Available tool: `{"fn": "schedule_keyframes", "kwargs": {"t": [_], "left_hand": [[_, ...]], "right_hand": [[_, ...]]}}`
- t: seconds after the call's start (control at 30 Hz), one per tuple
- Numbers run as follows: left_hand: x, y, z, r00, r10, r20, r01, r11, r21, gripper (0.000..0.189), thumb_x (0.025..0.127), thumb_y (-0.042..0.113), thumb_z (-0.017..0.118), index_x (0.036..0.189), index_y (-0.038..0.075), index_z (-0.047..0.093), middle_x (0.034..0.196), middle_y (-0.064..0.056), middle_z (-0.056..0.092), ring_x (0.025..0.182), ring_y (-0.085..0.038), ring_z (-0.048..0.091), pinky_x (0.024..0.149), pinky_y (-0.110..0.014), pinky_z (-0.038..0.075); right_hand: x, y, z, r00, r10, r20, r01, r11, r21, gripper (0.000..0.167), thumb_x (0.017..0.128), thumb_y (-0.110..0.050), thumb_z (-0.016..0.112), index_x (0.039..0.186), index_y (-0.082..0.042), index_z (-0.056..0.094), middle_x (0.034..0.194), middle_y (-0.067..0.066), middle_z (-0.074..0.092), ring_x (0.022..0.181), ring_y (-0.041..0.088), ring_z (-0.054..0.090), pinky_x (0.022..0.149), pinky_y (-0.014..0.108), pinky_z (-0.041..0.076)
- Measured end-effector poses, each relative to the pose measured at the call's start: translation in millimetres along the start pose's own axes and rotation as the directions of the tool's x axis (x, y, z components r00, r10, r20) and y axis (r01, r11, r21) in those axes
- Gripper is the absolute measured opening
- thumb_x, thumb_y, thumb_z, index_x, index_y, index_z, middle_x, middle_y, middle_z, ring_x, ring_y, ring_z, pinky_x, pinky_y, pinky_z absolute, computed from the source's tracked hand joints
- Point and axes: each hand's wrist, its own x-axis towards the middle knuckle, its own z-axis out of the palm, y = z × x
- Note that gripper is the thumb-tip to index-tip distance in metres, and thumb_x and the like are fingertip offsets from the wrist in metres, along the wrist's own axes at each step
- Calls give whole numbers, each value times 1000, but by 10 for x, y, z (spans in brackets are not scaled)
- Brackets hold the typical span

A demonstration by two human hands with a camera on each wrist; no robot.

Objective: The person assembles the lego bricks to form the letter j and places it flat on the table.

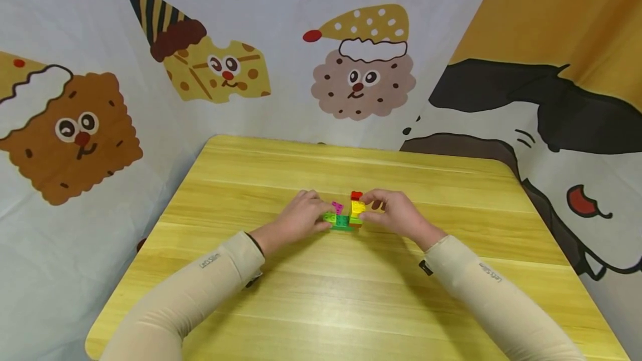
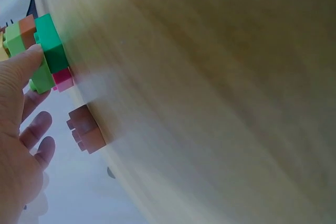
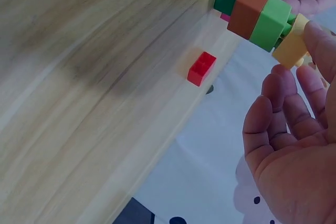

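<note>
A small build of toy building blocks stands on the table, with a green block (image 1: 342, 221) at its base. My left hand (image 1: 300, 219) pinches the light green block (image 2: 44, 78) at one end between thumb and forefinger. At the other end, a brown block (image 3: 248, 11) and a second light green block (image 3: 270, 22) sit under a yellow block (image 3: 292, 41). My right hand (image 1: 396, 213) holds that yellow block by its sides, thumb opposite the fingers. Behind the green block shows a pink block (image 1: 337, 207).
A loose red block (image 3: 201, 68) lies behind the build, near my right fingertips. Beyond my left hand lies a loose brown block (image 2: 86, 128), hidden from the head view. A printed cloth (image 1: 286, 105) hangs along the far edge of the wooden table (image 1: 321, 299).
</note>
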Motion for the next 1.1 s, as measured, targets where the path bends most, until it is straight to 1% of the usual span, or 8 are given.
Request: {"fn": "schedule_keyframes", "kwargs": {"t": [0.17, 0.3, 0.43, 0.57, 0.6, 0.8, 0.97, 1.1], "left_hand": [[5, -11, 10, 1000, 2, -5, -2, 1000, 5, 37, 97, 40, 81, 129, 23, 77, 120, 8, 80, 110, -18, 59, 104, -40, 48], [9, -18, 8, 1000, 4, -10, -4, 1000, 6, 37, 96, 40, 81, 129, 24, 76, 121, 8, 80, 107, -18, 58, 102, -40, 48], [11, -19, 9, 1000, 5, -7, -5, 1000, 8, 38, 96, 41, 81, 130, 24, 76, 121, 8, 80, 108, -18, 58, 102, -39, 48], [8, -18, 14, 1000, 14, -11, -14, 1000, 11, 39, 96, 40, 81, 130, 22, 76, 124, 7, 80, 114, -20, 61, 104, -39, 48], [9, -19, 17, 1000, 17, -15, -17, 1000, 13, 40, 95, 40, 81, 130, 22, 76, 125, 6, 80, 115, -20, 62, 104, -40, 48], [4, -21, 24, 1000, 14, -18, -14, 1000, 8, 38, 96, 40, 81, 129, 22, 76, 121, 7, 80, 112, -19, 61, 102, -39, 48], [7, -22, 28, 1000, 3, -11, -3, 1000, 4, 38, 96, 41, 81, 130, 24, 76, 114, 8, 80, 106, -17, 57, 102, -39, 48], [7, -23, 33, 1000, 2, -10, -2, 1000, 2, 39, 96, 42, 80, 130, 24, 76, 115, 8, 80, 106, -17, 57, 101, -39, 48]], "right_hand": [[7, 2, 5, 1000, 21, -4, -21, 999, 47, 41, 95, -34, 84, 128, -12, 74, 119, 3, 78, 98, 18, 67, 83, 35, 57], [13, 5, -11, 995, 100, 16, -102, 982, 161, 43, 101, -43, 74, 133, -14, 72, 123, 5, 76, 101, 22, 69, 84, 37, 59], [12, 22, -7, 980, 184, 75, -198, 931, 306, 54, 105, -51, 66, 141, -12, 66, 133, 7, 73, 113, 32, 70, 94, 46, 60], [5, 68, 44, 963, 229, 141, -268, 865, 424, 59, 104, -51, 67, 144, -8, 63, 139, 11, 69, 118, 40, 67, 97, 54, 60], [1, 75, 59, 962, 232, 146, -272, 859, 433, 58, 103, -50, 69, 144, -9, 64, 141, 11, 69, 118, 40, 68, 97, 54, 60], [-14, 93, 109, 968, 216, 131, -251, 874, 416, 44, 98, -44, 78, 135, -20, 71, 144, 10, 66, 120, 32, 71, 96, 41, 63], [-16, 95, 118, 971, 204, 127, -239, 874, 423, 40, 97, -36, 81, 132, -19, 73, 144, 10, 67, 121, 32, 72, 95, 38, 63], [-23, 85, 119, 973, 196, 123, -230, 877, 423, 39, 97, -33, 81, 133, -18, 73, 144, 11, 67, 120, 32, 72, 94, 37, 64]]}}
